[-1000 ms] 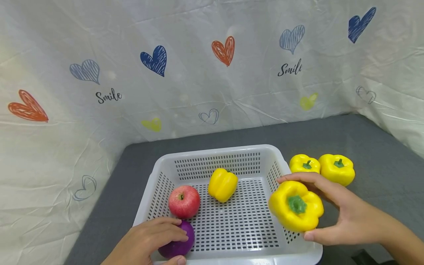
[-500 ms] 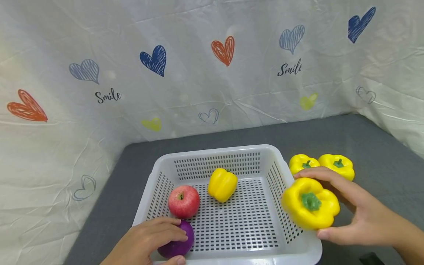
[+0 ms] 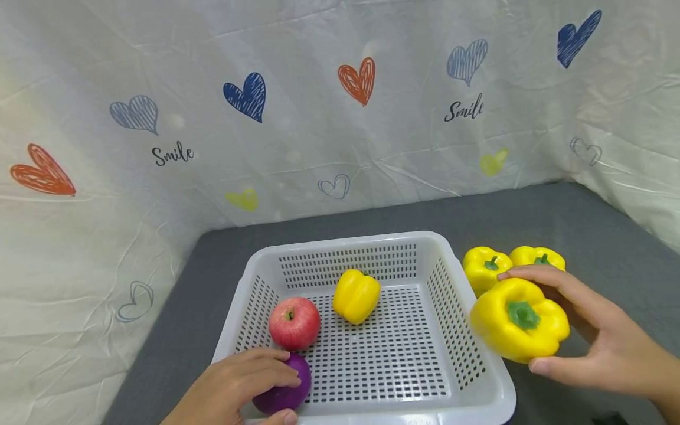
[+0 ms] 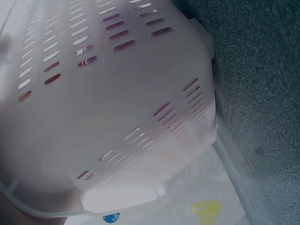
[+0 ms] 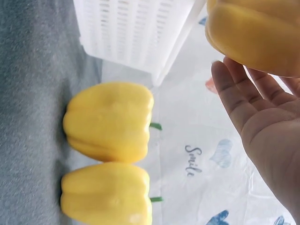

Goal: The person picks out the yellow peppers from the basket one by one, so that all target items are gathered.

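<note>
My right hand (image 3: 600, 336) grips a yellow bell pepper (image 3: 517, 324) between thumb and fingers, its green stem end facing the head camera. The pepper overlaps the right rim of the white plastic basket (image 3: 467, 416) in the head view. In the right wrist view, the held pepper (image 5: 258, 37) is at the top right, against the fingers. My left hand (image 3: 239, 381) lies at the basket's near left corner, fingers curved over a smooth, round purple object (image 3: 289, 389) inside it. Parts of that object are hidden under the hand. The left wrist view shows mostly the basket's outer wall (image 4: 108, 112).
Inside the basket lie a red apple (image 3: 294, 323) and another yellow bell pepper (image 3: 357, 296). Two more yellow bell peppers, a left one (image 3: 480, 268) and a right one (image 3: 531, 257), stand side by side on the grey tabletop (image 3: 589, 230), right of the basket. A white heart-printed curtain (image 3: 297, 147) hangs behind.
My right hand has moved right with the bell pepper, from over the basket's inside to its right rim. The left hand, purple object and basket have stayed put.
</note>
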The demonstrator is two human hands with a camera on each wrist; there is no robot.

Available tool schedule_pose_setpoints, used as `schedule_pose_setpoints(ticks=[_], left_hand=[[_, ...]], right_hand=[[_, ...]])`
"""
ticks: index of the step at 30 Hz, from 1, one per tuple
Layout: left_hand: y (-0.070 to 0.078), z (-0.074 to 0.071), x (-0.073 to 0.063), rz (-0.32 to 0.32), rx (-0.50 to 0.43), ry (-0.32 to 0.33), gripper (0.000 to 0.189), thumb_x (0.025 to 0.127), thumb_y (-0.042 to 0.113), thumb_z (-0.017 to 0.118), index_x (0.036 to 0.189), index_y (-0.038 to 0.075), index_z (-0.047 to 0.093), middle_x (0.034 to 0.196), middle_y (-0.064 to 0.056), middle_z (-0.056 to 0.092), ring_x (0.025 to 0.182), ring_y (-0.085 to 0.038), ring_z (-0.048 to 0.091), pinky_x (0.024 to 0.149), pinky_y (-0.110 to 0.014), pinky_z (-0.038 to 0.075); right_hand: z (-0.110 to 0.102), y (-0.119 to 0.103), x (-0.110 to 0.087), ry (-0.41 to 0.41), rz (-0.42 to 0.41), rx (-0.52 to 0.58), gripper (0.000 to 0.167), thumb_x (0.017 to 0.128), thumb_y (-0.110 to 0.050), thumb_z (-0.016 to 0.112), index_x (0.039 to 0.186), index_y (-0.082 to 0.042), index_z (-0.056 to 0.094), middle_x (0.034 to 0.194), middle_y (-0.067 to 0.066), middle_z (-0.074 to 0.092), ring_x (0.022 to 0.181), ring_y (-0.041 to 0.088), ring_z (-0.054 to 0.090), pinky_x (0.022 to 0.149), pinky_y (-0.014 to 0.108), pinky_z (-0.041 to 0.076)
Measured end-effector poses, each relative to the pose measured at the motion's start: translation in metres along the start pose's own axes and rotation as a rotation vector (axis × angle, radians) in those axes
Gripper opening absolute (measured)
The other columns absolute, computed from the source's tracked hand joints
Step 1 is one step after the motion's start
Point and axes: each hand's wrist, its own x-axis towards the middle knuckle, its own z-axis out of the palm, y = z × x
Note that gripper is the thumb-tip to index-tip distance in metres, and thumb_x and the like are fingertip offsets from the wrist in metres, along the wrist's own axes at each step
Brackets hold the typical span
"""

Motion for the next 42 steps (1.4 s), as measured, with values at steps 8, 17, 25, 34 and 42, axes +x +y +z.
schedule_pose_setpoints(ticks=[8, 17, 25, 34, 42], left_hand=[[0.0, 0.0, 0.0, 0.01, 0.009, 0.008, 0.029, 0.09, 0.04, 0.073, 0.117, 0.03, 0.07, 0.116, 0.019, 0.066, 0.107, -0.008, 0.062, 0.081, -0.036, 0.058], [-0.001, 0.002, 0.001, 0.046, 0.027, 0.036, 0.03, 0.089, 0.039, 0.074, 0.117, 0.029, 0.07, 0.116, 0.018, 0.067, 0.107, -0.008, 0.062, 0.081, -0.037, 0.058], [0.0, 0.001, 0.0, 0.046, 0.029, 0.037, 0.03, 0.089, 0.039, 0.074, 0.116, 0.029, 0.07, 0.116, 0.018, 0.066, 0.107, -0.008, 0.062, 0.08, -0.036, 0.058], [-0.002, 0.002, -0.001, 0.09, 0.04, 0.07, 0.031, 0.088, 0.039, 0.075, 0.116, 0.027, 0.07, 0.115, 0.017, 0.067, 0.107, -0.01, 0.063, 0.08, -0.037, 0.058], [-0.001, 0.002, -0.001, 0.072, 0.022, 0.065, 0.03, 0.089, 0.039, 0.075, 0.116, 0.028, 0.07, 0.115, 0.017, 0.067, 0.107, -0.01, 0.063, 0.08, -0.037, 0.058]], right_hand=[[-0.009, 0.001, -0.012, 0.038, 0.061, -0.062, 0.096, 0.051, 0.019, 0.084, 0.135, 0.024, 0.038, 0.139, 0.024, 0.048, 0.123, 0.021, 0.047, 0.102, 0.015, 0.039], [-0.014, -0.003, -0.018, 0.052, 0.204, -0.359, 0.103, 0.045, 0.016, 0.089, 0.138, 0.013, 0.045, 0.135, 0.019, 0.052, 0.119, 0.017, 0.049, 0.099, 0.015, 0.039], [-0.01, 0.003, -0.019, 0.014, 0.288, -0.49, 0.105, 0.049, 0.008, 0.094, 0.143, 0.002, 0.047, 0.133, 0.006, 0.055, 0.111, 0.009, 0.053, 0.094, 0.01, 0.041], [-0.011, 0.014, -0.024, 0.017, 0.313, -0.52, 0.104, 0.051, 0.005, 0.095, 0.143, -0.005, 0.049, 0.134, 0.001, 0.055, 0.108, 0.006, 0.055, 0.091, 0.008, 0.041], [-0.008, 0.024, -0.028, 0.018, 0.354, -0.53, 0.099, 0.054, 0.0, 0.096, 0.141, -0.011, 0.051, 0.133, -0.002, 0.056, 0.109, 0.004, 0.055, 0.092, 0.006, 0.04]])
